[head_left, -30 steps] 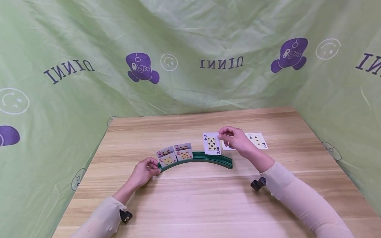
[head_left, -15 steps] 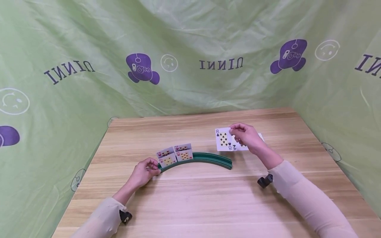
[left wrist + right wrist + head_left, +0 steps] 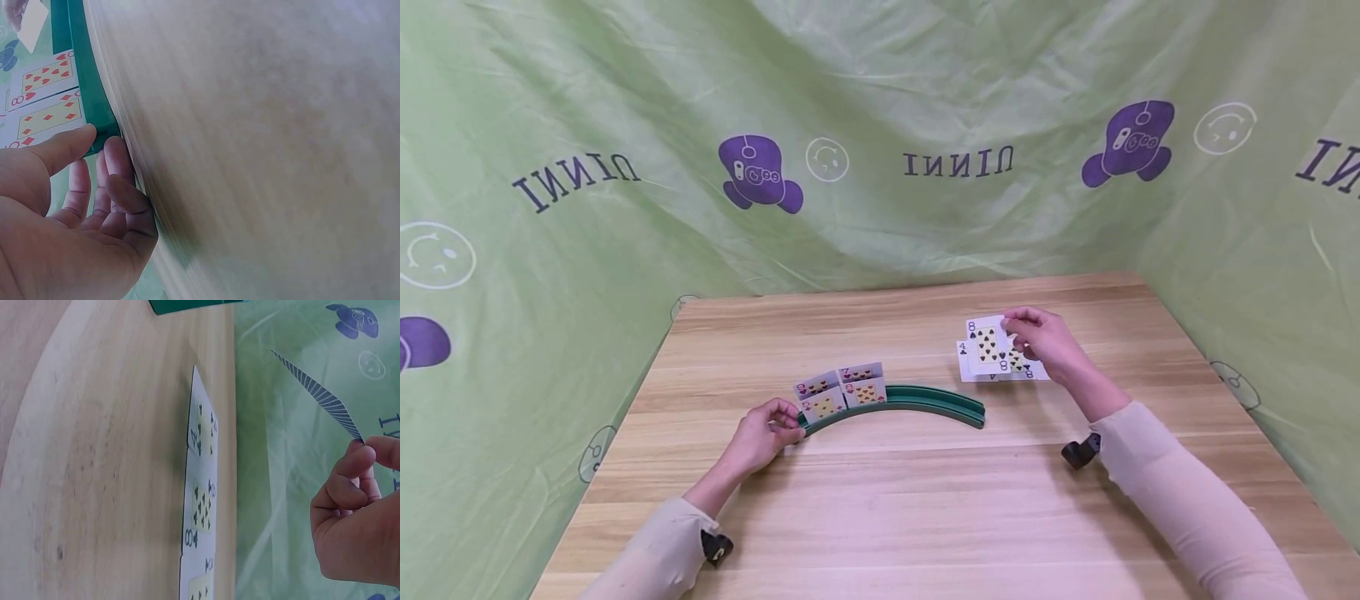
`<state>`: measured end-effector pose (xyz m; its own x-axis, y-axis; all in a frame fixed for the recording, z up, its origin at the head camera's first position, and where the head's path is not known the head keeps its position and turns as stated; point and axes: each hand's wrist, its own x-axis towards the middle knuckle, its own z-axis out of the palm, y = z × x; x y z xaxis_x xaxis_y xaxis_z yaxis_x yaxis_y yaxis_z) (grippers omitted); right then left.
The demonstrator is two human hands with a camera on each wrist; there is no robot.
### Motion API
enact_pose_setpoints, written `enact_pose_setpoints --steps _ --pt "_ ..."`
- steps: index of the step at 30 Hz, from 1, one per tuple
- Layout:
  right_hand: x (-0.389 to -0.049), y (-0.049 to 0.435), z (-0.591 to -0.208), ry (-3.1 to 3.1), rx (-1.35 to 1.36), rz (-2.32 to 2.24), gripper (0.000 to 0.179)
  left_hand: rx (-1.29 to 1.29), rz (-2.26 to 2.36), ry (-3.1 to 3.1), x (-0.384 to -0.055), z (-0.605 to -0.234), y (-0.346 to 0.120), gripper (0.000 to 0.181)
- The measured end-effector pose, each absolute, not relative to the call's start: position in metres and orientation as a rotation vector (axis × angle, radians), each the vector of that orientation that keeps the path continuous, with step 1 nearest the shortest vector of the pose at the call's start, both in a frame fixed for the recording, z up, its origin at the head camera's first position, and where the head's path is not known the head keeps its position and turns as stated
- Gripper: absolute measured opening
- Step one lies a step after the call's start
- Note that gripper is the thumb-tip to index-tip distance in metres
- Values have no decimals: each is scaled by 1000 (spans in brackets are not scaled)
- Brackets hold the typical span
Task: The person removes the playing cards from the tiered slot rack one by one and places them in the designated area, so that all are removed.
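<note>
I have the left hand (image 3: pixel 765 437) pinching the left end of the curved green card holder (image 3: pixel 934 400), four cards (image 3: pixel 867 392) slotted at its left. Farther right, my right hand (image 3: pixel 1043 340) pinches the eight of spades (image 3: pixel 985 340) above the flat four of clubs (image 3: pixel 201 428) and eight of clubs (image 3: pixel 201 509).

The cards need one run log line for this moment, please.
left hand: grips rack; right hand: holds eight of spades aloft; rack: four cards showing

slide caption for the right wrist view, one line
Right hand pinches a playing card, its striped back showing, with a row of face-up cards on the wooden table.
</note>
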<state>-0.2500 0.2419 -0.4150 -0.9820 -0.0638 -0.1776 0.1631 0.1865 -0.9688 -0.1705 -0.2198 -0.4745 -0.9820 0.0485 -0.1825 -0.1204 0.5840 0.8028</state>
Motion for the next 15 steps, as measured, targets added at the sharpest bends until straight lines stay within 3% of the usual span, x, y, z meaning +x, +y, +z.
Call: enact_pose_setpoints --steps 6,15 --pt "-252 256 -416 2289 151 -1883 34 -60 1357 2625 -170 -474 -220 24" --pt "-257 284 -427 2251 223 -1945 16 -71 1339 2629 -170 -474 -219 24"
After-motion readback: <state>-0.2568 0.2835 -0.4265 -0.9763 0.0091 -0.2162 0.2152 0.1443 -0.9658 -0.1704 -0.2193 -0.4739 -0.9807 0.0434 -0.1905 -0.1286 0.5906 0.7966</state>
